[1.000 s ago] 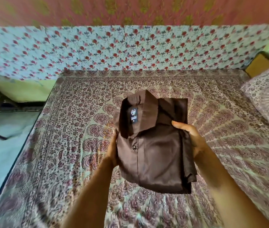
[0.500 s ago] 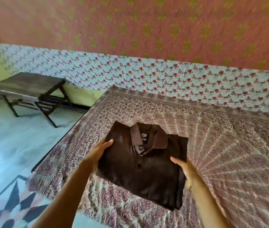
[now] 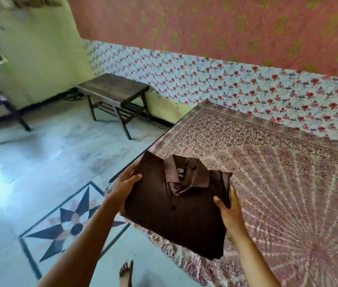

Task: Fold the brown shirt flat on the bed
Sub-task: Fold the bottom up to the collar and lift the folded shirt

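We hold the folded brown polo shirt (image 3: pixel 176 214) above the corner of the bed (image 3: pixel 288 172), left hand (image 3: pixel 125 183) and right hand (image 3: pixel 229 212) pinching its side edges, thumbs on top. We should lower it level so no fold slips.

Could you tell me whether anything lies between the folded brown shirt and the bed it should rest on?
Nothing visible does. The left hand and right hand hold the brown shirt by its sides over a corner of the bedspread, which shows only its pattern nearby. The patch under the shirt is hidden.
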